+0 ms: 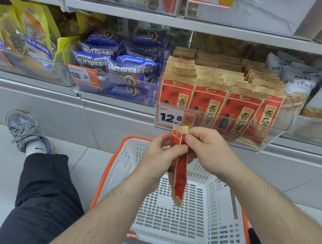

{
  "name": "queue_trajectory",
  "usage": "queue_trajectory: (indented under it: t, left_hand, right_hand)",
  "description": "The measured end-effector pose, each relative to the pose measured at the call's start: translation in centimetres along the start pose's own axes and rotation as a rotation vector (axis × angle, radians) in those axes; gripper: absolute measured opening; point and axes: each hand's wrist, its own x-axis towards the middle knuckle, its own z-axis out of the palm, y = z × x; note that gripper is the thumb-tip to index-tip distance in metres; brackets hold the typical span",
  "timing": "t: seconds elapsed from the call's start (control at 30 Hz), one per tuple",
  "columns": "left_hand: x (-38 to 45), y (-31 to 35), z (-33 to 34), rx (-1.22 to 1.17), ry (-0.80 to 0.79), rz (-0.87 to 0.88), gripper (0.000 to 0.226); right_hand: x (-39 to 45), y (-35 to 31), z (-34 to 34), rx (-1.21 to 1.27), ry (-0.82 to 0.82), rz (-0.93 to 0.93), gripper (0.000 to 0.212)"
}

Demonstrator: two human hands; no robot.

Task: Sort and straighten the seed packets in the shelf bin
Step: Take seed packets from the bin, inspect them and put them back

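A few red and tan seed packets hang edge-on between my hands, above the basket. My left hand pinches them from the left near the top. My right hand grips them from the right, thumb on the upper edge. Just behind, the clear shelf bin holds several rows of the same red seed packets standing upright; the front right ones lean to the left. A 12.8 price tag is fixed to the bin's front left.
A white basket with an orange rim sits on the floor under my hands. Blue snack-roll packs fill the bin to the left, white bags the bin to the right. My bent leg and sneaker are at left.
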Motion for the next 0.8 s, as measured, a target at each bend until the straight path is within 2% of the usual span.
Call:
queue_trajectory:
  t: [0.1, 0.2, 0.43, 0.53, 0.6, 0.67, 0.73, 0.8]
  left_hand:
    - [-0.1, 0.6, -0.2, -0.147, -0.124, -0.057, 0.036]
    - [-0.4, 0.7, -0.4, -0.204, -0.234, -0.078, 0.025]
    - [-0.3, 0.9, -0.2, -0.208, -0.208, -0.087, 0.026]
    - [-0.1, 0.7, -0.3, -0.205, -0.077, -0.097, 0.031]
    - [0.2, 0.8, -0.6, -0.226, 0.058, -0.115, 0.024]
    - [0.5, 0.9, -1.0, -0.251, 0.158, -0.117, 0.013]
    - [0.7, 1.0, -1.3, -0.275, 0.221, -0.108, 0.01]
    - [0.8, 1.2, -1.5, -0.307, 0.256, -0.097, 0.011]
  right_hand:
    - [-0.1, -0.4, 0.0, 0.218, -0.036, 0.039, 0.029]
    - [-0.2, -0.9, -0.1, 0.323, -0.074, 0.045, 0.032]
    - [-0.3, -1.1, -0.1, 0.357, -0.084, 0.033, 0.035]
    - [-0.4, -1.1, -0.2, 0.212, -0.041, 0.005, 0.031]
    - [-0.6, -1.2, -0.8, 0.042, -0.061, -0.007, 0.029]
    - [-0.8, -1.5, -1.5, -0.078, -0.212, 0.029, 0.03]
    - [-1.1, -1.6, -1.8, -0.22, -0.401, 0.077, 0.029]
    - [-1.2, -1.5, -1.7, -0.343, -0.504, 0.09, 0.024]
